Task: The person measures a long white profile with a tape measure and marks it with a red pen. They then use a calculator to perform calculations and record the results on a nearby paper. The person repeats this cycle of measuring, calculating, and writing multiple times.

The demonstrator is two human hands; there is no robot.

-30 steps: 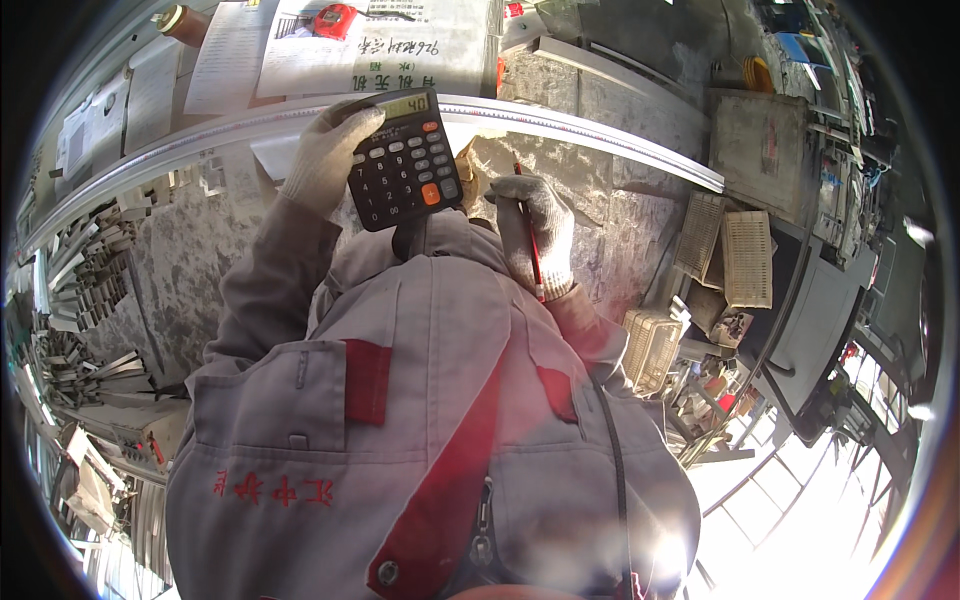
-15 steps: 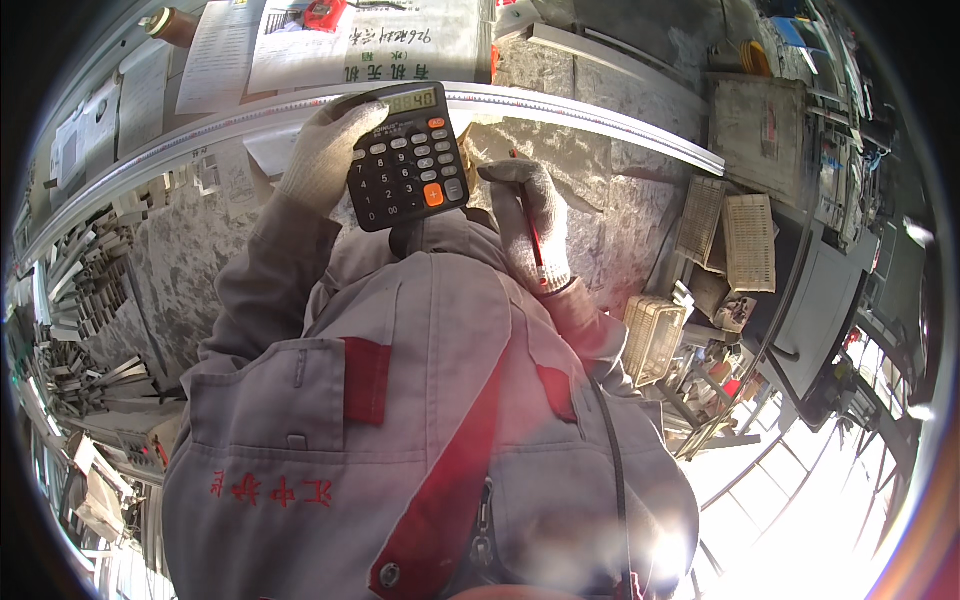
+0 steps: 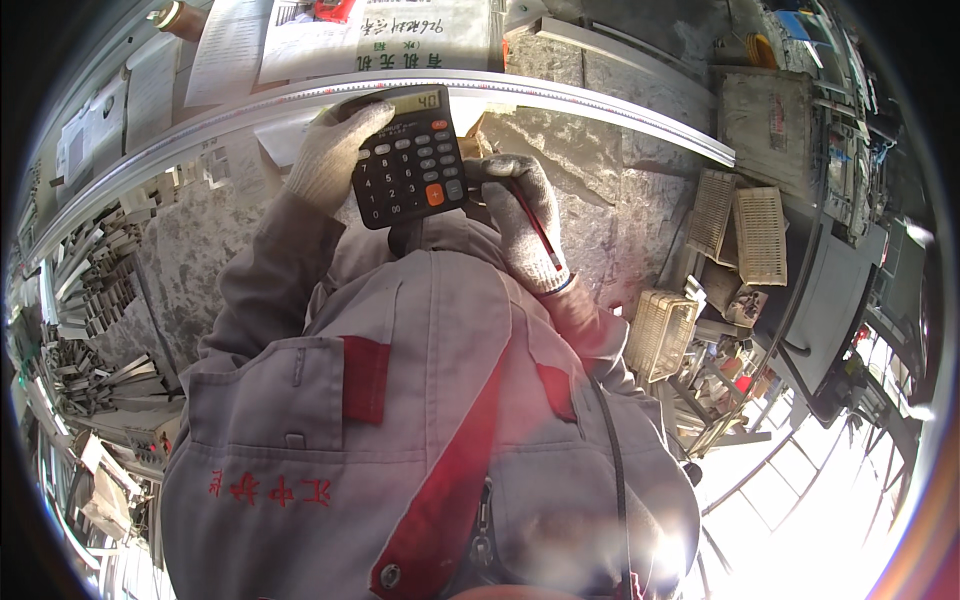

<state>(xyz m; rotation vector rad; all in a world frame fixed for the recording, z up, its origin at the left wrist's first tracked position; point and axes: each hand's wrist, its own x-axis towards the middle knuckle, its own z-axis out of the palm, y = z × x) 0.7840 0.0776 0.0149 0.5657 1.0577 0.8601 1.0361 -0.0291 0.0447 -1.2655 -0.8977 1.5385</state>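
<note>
A black calculator (image 3: 408,160) with grey and orange keys is held up in front of my chest. My left hand (image 3: 340,150), in a pale knitted glove, grips its left side, the thumb lying over the upper left corner by the display. My right hand (image 3: 522,205), also gloved, has a thin red pencil (image 3: 537,228) tucked along the palm. Its dark fingertips reach the calculator's lower right edge; whether they press a key I cannot tell.
Beyond my hands a long white measuring rail (image 3: 560,95) spans the bench. Paper sheets (image 3: 228,50) and a red object (image 3: 333,10) lie behind it. At the right are plastic baskets (image 3: 662,335); at the left, many cut metal profiles (image 3: 95,285). A brown bottle (image 3: 180,20) sits at far left.
My right hand has moved left, so its fingertips now meet the calculator's edge. Fewer digits show on the display. My left hand keeps its hold.
</note>
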